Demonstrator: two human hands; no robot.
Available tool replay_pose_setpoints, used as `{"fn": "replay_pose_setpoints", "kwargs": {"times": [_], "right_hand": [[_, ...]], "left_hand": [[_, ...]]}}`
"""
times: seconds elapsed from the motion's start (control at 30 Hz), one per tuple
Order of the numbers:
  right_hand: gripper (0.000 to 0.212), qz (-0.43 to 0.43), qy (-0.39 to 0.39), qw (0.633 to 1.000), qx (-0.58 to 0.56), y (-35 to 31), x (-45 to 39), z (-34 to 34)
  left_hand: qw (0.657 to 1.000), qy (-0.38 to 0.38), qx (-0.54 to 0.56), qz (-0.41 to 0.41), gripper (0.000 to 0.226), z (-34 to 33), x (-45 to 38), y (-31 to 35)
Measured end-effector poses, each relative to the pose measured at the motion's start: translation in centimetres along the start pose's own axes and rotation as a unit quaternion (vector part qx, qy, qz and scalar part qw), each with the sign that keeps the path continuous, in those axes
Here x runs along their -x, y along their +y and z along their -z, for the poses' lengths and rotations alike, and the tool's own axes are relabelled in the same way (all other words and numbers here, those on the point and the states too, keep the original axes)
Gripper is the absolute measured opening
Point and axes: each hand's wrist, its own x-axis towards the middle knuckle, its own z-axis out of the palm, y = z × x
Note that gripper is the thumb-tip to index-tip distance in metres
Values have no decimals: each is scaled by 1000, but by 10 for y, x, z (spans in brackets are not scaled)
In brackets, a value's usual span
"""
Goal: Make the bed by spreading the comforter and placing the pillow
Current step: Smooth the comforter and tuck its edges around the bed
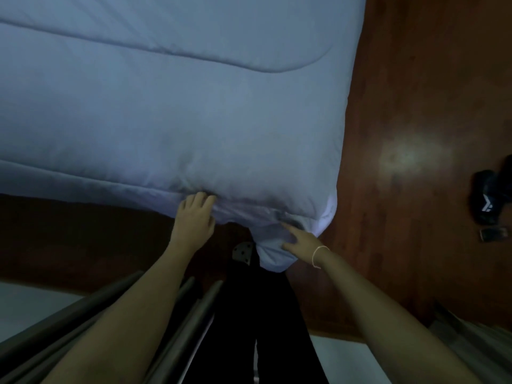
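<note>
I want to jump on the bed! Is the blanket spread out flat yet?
Mostly spread: the comforter lies smooth across the bed, but its near corner is bunched where both hands touch it.

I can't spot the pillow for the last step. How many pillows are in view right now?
0. Only the comforter shows on the bed, with the left hand and right hand at its near corner. A pillow may lie outside the frame or under the comforter.

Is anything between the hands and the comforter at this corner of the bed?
Nothing visible. The left hand is already on the comforter edge, fingers curled into the fabric, and the right hand touches the hanging corner. Dark objects on the floor lie well off to the right.
</note>
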Motion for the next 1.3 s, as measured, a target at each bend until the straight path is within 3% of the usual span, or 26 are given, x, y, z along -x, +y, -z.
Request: {"fn": "replay_pose_setpoints", "kwargs": {"times": [0.13,0.2,0.23,0.3,0.37,0.4,0.47,0.53,0.6,0.7,0.83,0.93,1.03,1.2,1.3], "right_hand": [[83,-127,-44,991,1,26,-3,7],[73,-171,-81,981,42,29,-2,17],[58,-176,-57,981,58,23,-1,24],[33,-169,115,975,83,0,7,41],[31,-82,345,934,54,-27,12,56],[38,-9,406,913,46,-42,10,60],[72,76,375,920,90,-65,-3,63],[102,51,279,943,176,-74,-21,59],[119,21,255,942,217,-77,-29,56],[125,14,212,955,206,-82,-22,63],[109,-5,114,982,148,-92,6,98],[98,-24,177,968,174,-90,34,121],[91,-18,260,948,185,-87,66,145],[87,9,305,938,164,-99,98,205],[84,48,321,931,165,-108,108,252]], "left_hand": [[998,-50,-25,-12,51,0,6,-6],[1000,0,-19,-5,42,6,6,-7],[999,46,-18,-5,37,9,4,-6],[991,129,-19,-22,34,16,-7,0],[986,162,-21,-46,37,22,-27,8],[986,157,-31,-50,41,25,-39,13],[992,110,-62,-31,55,26,-61,23],[997,25,-77,-2,75,27,-72,31],[996,-36,-85,14,91,28,-72,38],[993,-98,-57,36,93,36,-65,47],[989,-133,-5,65,81,59,-62,59],[992,-95,39,79,75,84,-64,73],[997,-46,37,41,77,116,-71,88],[998,64,13,21,81,177,-98,120],[994,106,26,31,60,208,-117,152]]}}
